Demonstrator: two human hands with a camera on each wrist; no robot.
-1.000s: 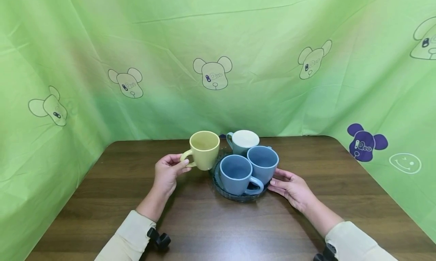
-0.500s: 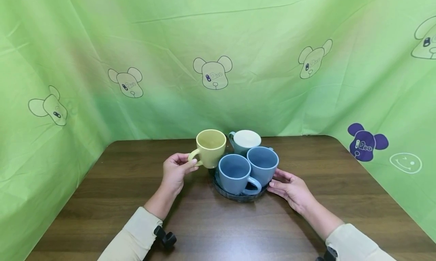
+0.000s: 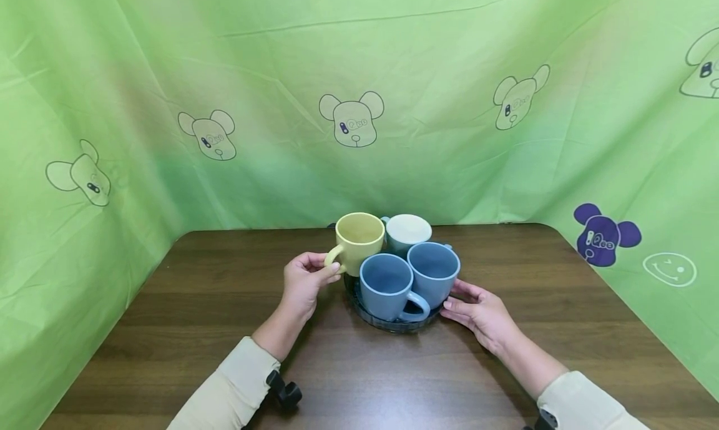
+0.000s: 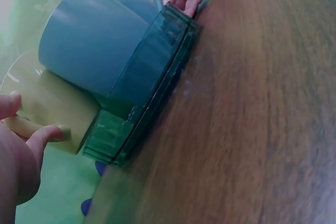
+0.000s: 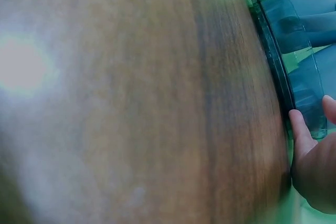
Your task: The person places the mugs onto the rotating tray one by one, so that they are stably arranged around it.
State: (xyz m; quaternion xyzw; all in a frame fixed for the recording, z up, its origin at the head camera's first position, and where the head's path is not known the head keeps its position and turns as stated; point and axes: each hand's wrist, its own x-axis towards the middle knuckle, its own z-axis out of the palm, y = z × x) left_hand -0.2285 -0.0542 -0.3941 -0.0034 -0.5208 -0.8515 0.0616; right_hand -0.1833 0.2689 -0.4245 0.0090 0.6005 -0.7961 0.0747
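Note:
My left hand [image 3: 303, 283] pinches the handle of a yellow mug [image 3: 359, 236] between thumb and fingers. That mug is upright, its base at the rim of a round, see-through blue-green tray [image 3: 376, 322]; whether it touches is unclear. Standing in the tray are a blue mug [image 3: 384, 286] at the front, a second blue mug [image 3: 434, 269] to the right and a mug with a white inside [image 3: 408, 230] at the back. With thumb and fingers my right hand [image 3: 484, 311] holds the tray's right edge, as the right wrist view shows by the tray wall [image 5: 310, 93].
The tray stands on a brown wooden table [image 3: 359, 374]. Behind and beside the table hangs a green cloth [image 3: 269, 136] printed with bear heads. Below each sleeve a black wrist mount shows, the left one [image 3: 285, 392] more fully.
My left hand has carried the yellow mug to the right, from beside the tray to over its left part. The right hand has stayed at the tray's edge.

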